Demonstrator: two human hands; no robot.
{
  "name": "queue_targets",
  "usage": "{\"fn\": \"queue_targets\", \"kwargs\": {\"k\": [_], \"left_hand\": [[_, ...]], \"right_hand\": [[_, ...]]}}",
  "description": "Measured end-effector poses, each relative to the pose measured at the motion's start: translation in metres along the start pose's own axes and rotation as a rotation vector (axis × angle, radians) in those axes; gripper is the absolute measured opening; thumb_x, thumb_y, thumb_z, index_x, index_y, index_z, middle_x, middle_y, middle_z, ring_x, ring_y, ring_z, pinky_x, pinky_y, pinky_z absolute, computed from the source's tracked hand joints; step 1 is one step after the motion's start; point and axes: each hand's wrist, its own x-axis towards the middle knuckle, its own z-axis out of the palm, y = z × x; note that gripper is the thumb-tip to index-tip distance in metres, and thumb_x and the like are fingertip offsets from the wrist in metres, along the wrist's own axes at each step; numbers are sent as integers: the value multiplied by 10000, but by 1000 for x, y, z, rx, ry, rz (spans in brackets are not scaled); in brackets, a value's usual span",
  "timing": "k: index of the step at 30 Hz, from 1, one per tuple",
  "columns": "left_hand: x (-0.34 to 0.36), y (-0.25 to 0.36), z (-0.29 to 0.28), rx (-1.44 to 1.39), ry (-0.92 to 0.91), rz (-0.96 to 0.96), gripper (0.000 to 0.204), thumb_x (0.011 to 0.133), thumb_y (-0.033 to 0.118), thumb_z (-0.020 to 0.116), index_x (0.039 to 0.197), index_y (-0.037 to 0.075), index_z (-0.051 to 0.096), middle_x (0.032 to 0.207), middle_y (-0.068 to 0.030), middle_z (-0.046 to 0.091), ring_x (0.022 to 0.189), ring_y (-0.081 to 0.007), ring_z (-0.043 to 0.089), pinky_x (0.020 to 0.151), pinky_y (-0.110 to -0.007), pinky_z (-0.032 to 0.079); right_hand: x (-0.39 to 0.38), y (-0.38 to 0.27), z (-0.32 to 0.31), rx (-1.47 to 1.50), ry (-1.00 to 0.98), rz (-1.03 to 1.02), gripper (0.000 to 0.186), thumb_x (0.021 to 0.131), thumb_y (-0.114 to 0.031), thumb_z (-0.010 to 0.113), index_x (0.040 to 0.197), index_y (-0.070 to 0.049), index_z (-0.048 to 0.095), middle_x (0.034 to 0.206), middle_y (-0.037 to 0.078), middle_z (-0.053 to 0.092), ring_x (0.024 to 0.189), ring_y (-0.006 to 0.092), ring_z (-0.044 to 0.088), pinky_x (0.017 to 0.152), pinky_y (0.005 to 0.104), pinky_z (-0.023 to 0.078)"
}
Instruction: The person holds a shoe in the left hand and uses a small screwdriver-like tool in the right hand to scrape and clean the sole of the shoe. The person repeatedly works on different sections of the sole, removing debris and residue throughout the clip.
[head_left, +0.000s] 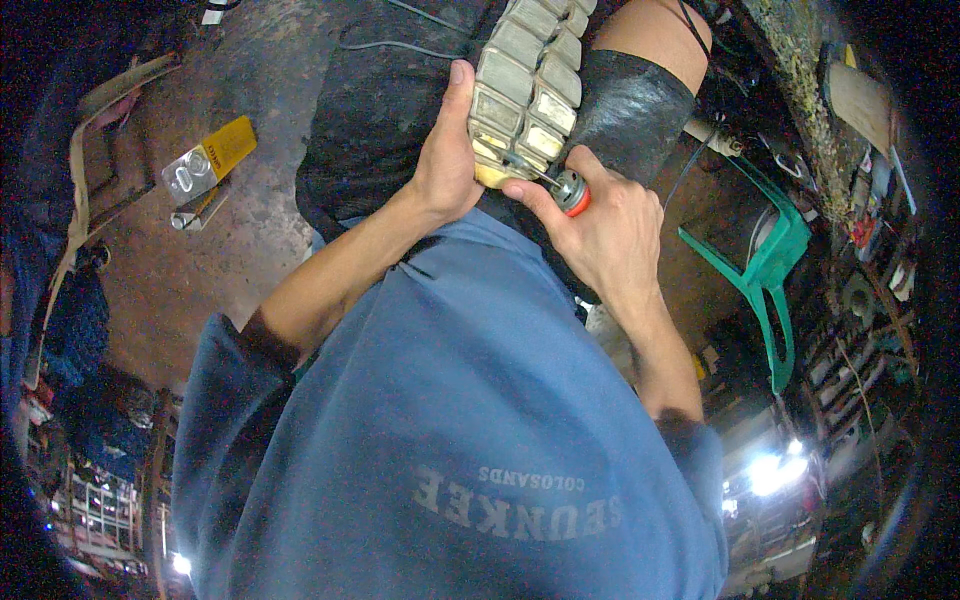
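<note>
A strip of linked pale, squarish blocks in two rows [523, 85], with yellowish material at its lower end, lies over my lap. My left hand [445, 160] is wrapped round its left edge, thumb pointing up along it. My right hand [610, 225] is closed round a tool with a grey and red round handle [572, 197]; its thin metal shaft reaches the strip's lower end. A dark leathery sheet [625, 115] covers part of my right leg, and grey cords run left from the strip.
A yellow and silver package [210, 158] lies on the stained floor [150, 290] at left, beside a small metal piece [198, 208]. A green plastic piece of furniture [757, 270] is at right. Cluttered items line both sides, with bright lamps [775, 470] at lower right.
</note>
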Motion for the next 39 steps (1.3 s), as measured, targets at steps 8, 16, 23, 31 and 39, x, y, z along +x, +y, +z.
{"fn": "queue_targets", "kwargs": {"k": [8, 16, 23, 31, 39], "left_hand": [[1, 4, -6, -20, -9, 25, 885, 1140, 742, 218, 1608, 58, 527, 1522, -170, 667, 1372, -336, 675, 1175, -487, 541], [-3, 4, -1, 26, 12, -20, 853, 1174, 677, 162, 1580, 32, 545, 1452, -145, 703, 1313, -262, 709, 1138, -420, 574], [1, 0, -8, -2, -1, -32, 859, 1151, 719, 223, 1612, 62, 529, 1519, -167, 671, 1361, -339, 681, 1172, -484, 541], [-2, 4, -8, 11, 34, -25, 838, 1152, 711, 245, 1611, 72, 532, 1523, -152, 672, 1365, -322, 680, 1165, -477, 544], [-2, 3, -8, -6, 23, 2, 824, 1154, 709, 247, 1600, 83, 544, 1509, -150, 680, 1363, -319, 679, 1167, -475, 541]], "right_hand": [[-1, 3, -3, -27, -38, 28, 665, 876, -742, 805, 964, -88, 729, 710, 216, 740, 720, 457, 763, 654, 550, 584], [2, -2, 1, 31, 1, 12, 675, 874, -744, 808, 949, -80, 711, 720, 223, 743, 706, 449, 760, 650, 541, 582], [1, -4, -1, -11, -41, -12, 677, 870, -746, 810, 1016, -88, 761, 701, 233, 732, 699, 437, 764, 641, 532, 588], [-2, -1, -3, -42, -40, -23, 676, 877, -744, 804, 1011, -83, 758, 680, 224, 726, 678, 439, 760, 634, 532, 590], [0, -2, 2, -30, 7, -54, 675, 876, -735, 810, 1008, -76, 750, 673, 230, 721, 687, 442, 763, 634, 536, 588]]}}
